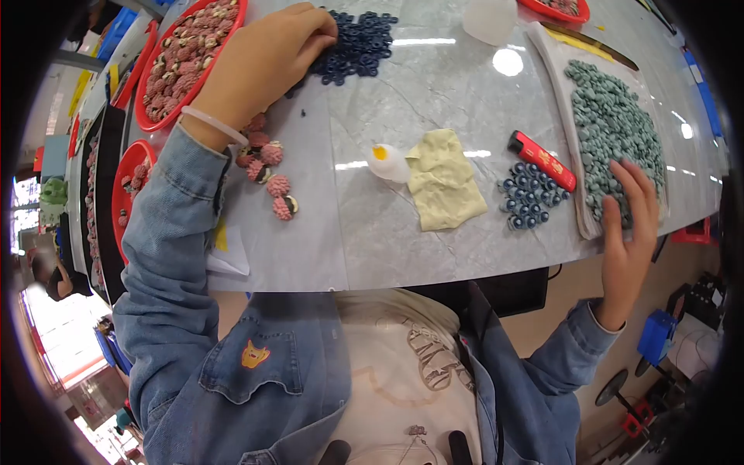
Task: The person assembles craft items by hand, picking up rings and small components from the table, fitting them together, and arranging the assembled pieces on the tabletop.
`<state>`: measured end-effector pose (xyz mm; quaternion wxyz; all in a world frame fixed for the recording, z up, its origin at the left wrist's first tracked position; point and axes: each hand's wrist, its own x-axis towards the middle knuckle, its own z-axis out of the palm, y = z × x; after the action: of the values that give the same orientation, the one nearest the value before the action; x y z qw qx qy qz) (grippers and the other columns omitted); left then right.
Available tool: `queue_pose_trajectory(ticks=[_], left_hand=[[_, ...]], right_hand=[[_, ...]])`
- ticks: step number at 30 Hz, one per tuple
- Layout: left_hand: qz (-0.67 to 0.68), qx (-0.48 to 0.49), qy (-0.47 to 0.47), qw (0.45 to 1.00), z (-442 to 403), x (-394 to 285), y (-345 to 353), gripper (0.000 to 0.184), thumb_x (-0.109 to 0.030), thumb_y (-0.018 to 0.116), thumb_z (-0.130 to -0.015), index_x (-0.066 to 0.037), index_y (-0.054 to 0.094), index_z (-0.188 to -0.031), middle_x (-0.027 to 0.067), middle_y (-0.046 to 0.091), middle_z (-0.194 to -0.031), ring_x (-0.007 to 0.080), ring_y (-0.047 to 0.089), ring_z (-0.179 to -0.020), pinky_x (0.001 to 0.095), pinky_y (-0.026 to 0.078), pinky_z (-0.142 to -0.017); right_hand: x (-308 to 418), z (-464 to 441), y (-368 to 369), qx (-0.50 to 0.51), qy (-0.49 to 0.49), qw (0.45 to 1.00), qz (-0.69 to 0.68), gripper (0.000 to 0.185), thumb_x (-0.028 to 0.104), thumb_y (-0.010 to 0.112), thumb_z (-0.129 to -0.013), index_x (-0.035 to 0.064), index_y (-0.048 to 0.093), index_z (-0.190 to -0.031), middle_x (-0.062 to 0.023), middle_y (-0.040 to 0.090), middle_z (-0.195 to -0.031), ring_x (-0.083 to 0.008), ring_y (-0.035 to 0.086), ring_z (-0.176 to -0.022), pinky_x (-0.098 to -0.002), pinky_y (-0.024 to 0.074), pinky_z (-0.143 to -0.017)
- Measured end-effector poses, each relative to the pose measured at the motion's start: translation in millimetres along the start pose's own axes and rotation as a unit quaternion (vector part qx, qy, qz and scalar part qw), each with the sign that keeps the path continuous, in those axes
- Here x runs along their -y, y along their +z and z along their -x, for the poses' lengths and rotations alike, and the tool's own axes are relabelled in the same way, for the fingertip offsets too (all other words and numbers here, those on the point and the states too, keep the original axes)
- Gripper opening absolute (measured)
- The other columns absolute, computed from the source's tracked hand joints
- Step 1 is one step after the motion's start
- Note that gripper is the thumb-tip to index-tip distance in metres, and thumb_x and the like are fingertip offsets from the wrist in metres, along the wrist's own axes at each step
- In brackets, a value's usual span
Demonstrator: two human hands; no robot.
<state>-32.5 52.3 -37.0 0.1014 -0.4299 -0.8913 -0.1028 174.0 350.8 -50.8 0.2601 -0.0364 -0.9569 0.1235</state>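
My left hand [271, 50] reaches to the edge of a pile of small dark blue ring-like pieces [360, 46]. Its fingers are curled together, and whatever may be between them is hidden. My right hand [632, 221] rests over the near right part of many small grey-green pieces [612, 116], its fingers stretched and apart. Those pieces lie in a shallow white tray [554, 70]. Beside the tray is a red lighter [545, 161] with a black end, next to a cluster of small blue-and-white bead-like pieces [531, 194].
Pink bumpy pieces fill a red basket [146, 74]; several more pink pieces [271, 153] lie below my left forearm. Mid-table are a white egg-shaped piece with a yellow spot [387, 164] and a pale yellow sheet [446, 182]. A translucent white container [490, 19] stands at the back.
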Motion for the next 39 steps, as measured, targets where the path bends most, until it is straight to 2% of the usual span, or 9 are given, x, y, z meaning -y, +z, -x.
queue_pose_trajectory(ticks=[8,12,16,22,28,29,33,35,39], left_hand=[[-0.004,-0.018,-0.004,1.000,5,-2,-4,0.011,-0.010,0.049,-0.083,-0.002,0.048,-0.090,0.0076,0.053,-0.079,0.0205,0.054,-0.072,0.0262,0.041,-0.064],[0.061,0.040,-0.139,0.988,16,-13,-26,0.010,-0.011,0.047,-0.085,-0.002,0.047,-0.089,0.0031,0.050,-0.078,0.0129,0.050,-0.068,0.0232,0.039,-0.062],[0.153,0.013,-0.150,0.977,52,-27,-53,0.009,-0.006,0.049,-0.082,-0.001,0.052,-0.089,0.0009,0.053,-0.075,0.0056,0.049,-0.068,0.0181,0.037,-0.059],[0.391,-0.017,-0.241,0.888,106,-80,-78,0.009,-0.001,0.047,-0.078,0.003,0.048,-0.086,0.0056,0.050,-0.078,0.0095,0.047,-0.069,0.0192,0.036,-0.062],[0.597,-0.030,-0.205,0.775,124,-118,-37,0.015,0.003,0.051,-0.074,0.005,0.050,-0.089,0.0078,0.051,-0.082,0.0098,0.049,-0.068,0.0199,0.038,-0.061],[0.627,-0.053,-0.226,0.744,120,-128,-28,0.014,-0.006,0.054,-0.076,0.003,0.049,-0.086,0.0084,0.050,-0.078,0.0096,0.046,-0.062,0.0186,0.036,-0.056],[0.706,-0.076,-0.263,0.653,101,-147,-20,0.018,-0.014,0.056,-0.077,0.001,0.048,-0.083,0.0095,0.049,-0.076,0.0101,0.045,-0.058,0.0176,0.035,-0.053],[0.732,-0.070,-0.272,0.620,98,-150,-17,0.017,-0.013,0.056,-0.077,0.001,0.048,-0.083,0.0097,0.049,-0.076,0.0104,0.046,-0.060,0.0178,0.035,-0.054],[0.735,-0.017,-0.255,0.628,96,-156,-7,0.017,-0.012,0.055,-0.077,0.002,0.049,-0.084,0.0108,0.049,-0.078,0.0119,0.048,-0.064,0.0199,0.038,-0.059]], right_hand=[[-12,-5,-2,0.069,0.087,0.993,-0.045,0.023,-0.002,0.051,-0.077,0.0033,0.058,-0.098,-0.0089,0.053,-0.104,-0.0201,0.052,-0.092,-0.0272,0.0396,-0.078],[-8,-16,-2,-0.005,0.082,0.993,-0.079,0.019,-0.001,0.051,-0.076,0.0026,0.059,-0.093,-0.0100,0.055,-0.098,-0.0224,0.053,-0.088,-0.0273,0.0416,-0.074],[-19,-18,8,0.012,0.000,0.999,-0.052,0.018,-0.002,0.050,-0.076,0.0023,0.059,-0.091,-0.0102,0.056,-0.097,-0.0234,0.054,-0.086,-0.0274,0.0422,-0.073],[-22,-18,2,0.027,0.012,0.999,-0.015,0.017,-0.001,0.051,-0.076,0.0026,0.060,-0.091,-0.0092,0.058,-0.095,-0.0229,0.055,-0.085,-0.0272,0.0425,-0.073],[-34,-16,-7,0.083,0.106,0.991,-0.013,0.017,0.001,0.053,-0.077,0.0032,0.060,-0.092,-0.0057,0.059,-0.091,-0.0150,0.054,-0.085,-0.0241,0.0418,-0.073],[-31,-15,-6,0.088,0.103,0.991,-0.014,0.017,0.001,0.053,-0.077,0.0032,0.060,-0.092,-0.0057,0.059,-0.091,-0.0150,0.054,-0.085,-0.0241,0.0418,-0.073],[-18,-9,-11,0.000,0.127,0.987,-0.098,0.018,-0.001,0.054,-0.075,0.0006,0.059,-0.092,-0.0056,0.057,-0.092,-0.0112,0.053,-0.085,-0.0224,0.0414,-0.072],[14,-2,-19,-0.024,0.167,0.943,-0.286,0.017,-0.003,0.054,-0.073,-0.0030,0.059,-0.090,-0.0075,0.056,-0.092,-0.0124,0.052,-0.085,-0.0233,0.0418,-0.071],[48,14,-17,0.191,-0.035,0.860,-0.473,0.012,0.001,0.057,-0.072,-0.0019,0.055,-0.084,-0.0151,0.049,-0.091,-0.0145,0.052,-0.073,-0.0262,0.0432,-0.068]])
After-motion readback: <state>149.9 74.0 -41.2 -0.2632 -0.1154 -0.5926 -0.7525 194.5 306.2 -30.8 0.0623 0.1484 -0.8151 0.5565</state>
